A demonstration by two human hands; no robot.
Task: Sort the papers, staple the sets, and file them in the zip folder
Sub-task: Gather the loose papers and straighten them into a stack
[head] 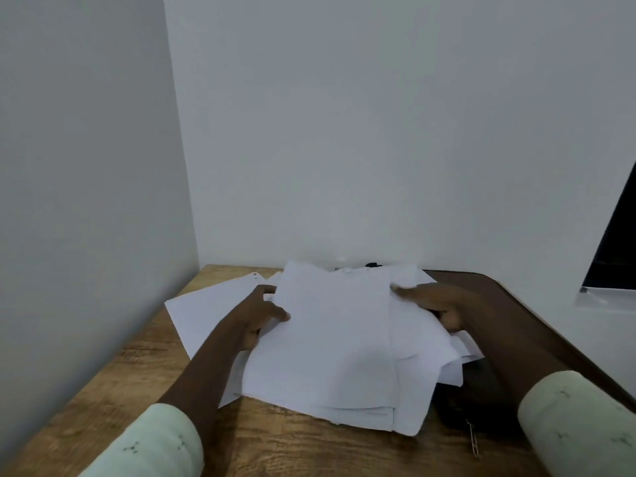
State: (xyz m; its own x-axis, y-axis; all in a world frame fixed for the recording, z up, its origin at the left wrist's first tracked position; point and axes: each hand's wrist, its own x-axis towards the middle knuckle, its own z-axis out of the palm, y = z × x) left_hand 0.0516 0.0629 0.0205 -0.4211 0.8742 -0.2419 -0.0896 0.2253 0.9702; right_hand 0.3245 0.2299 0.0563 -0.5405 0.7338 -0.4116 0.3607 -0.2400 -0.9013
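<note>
A loose pile of white papers (337, 349) lies across the middle of the wooden table (130, 383). My left hand (256, 316) grips the left edge of the top sheets, thumb on top and fingers under. My right hand (437, 304) holds the right edge of the same sheets, fingers stretched along the paper and thumb curled over it. A separate white sheet (203, 311) lies flat to the left of the pile. A dark zip folder (478, 404) sits under the pile's right side, with a metal zip pull (473, 438) at its near edge.
The table stands in a corner, with white walls at the left and behind. A small black object (373, 265) shows behind the papers at the table's back edge. A dark panel (616, 246) leans at the far right. Bare wood runs along the near edge.
</note>
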